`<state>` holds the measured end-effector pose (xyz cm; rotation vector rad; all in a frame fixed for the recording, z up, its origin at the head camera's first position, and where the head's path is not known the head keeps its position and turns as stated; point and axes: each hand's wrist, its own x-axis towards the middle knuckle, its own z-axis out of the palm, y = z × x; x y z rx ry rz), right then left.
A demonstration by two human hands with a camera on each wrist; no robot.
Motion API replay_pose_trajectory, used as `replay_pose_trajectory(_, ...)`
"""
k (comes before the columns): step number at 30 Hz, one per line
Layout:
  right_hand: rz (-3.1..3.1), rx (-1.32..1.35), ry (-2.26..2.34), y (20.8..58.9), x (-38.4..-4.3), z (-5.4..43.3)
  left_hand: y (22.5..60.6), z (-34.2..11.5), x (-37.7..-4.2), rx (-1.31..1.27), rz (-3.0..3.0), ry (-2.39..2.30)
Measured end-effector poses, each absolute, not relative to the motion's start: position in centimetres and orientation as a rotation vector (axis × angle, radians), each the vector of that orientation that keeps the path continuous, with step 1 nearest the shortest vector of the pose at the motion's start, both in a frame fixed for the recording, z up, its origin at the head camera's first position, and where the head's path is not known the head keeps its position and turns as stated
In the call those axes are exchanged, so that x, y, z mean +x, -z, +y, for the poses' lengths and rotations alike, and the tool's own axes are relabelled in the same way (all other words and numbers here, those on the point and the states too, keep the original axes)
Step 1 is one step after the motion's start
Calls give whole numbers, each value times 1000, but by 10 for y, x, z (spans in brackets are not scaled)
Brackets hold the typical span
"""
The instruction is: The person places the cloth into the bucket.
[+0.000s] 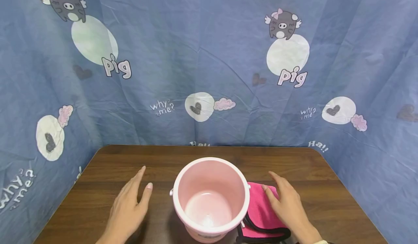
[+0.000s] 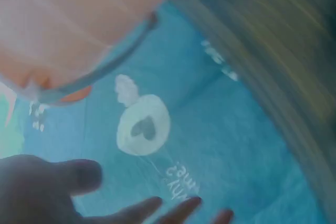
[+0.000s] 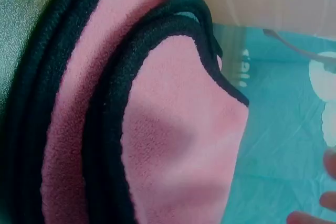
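Note:
A pale pink bucket (image 1: pixel 209 226) stands upright on the wooden table, its open top facing me and nothing inside it. Beside its right side lies a folded hot-pink cloth (image 1: pixel 261 206) with black edging; the right wrist view shows the cloth (image 3: pixel 173 124) close up, with a white tag. My left hand (image 1: pixel 128 204) is held left of the bucket, fingers extended and apart from it. Over the cloth's right part is my right hand (image 1: pixel 289 204), fingers extended; whether it touches the cloth I cannot tell. In the left wrist view the bucket (image 2: pixel 79 19) shows its handle.
The brown wooden table (image 1: pixel 130 160) has rounded back corners. Behind it and along both sides hangs a blue curtain (image 1: pixel 228 66) printed with pigs, hearts and lettering.

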<state>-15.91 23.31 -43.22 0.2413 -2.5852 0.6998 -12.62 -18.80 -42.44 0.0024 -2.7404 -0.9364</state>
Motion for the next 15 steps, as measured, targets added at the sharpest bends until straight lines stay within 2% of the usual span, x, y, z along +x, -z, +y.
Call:
replay_pose_trajectory(6,-2696,104,-727,441,-163,245,416,-174,-129,-194,-2605,1371)
replay_pose_trajectory(15,-2876,28,-744,461,-169,263,414,-152,-130,-358,-2509,1575)
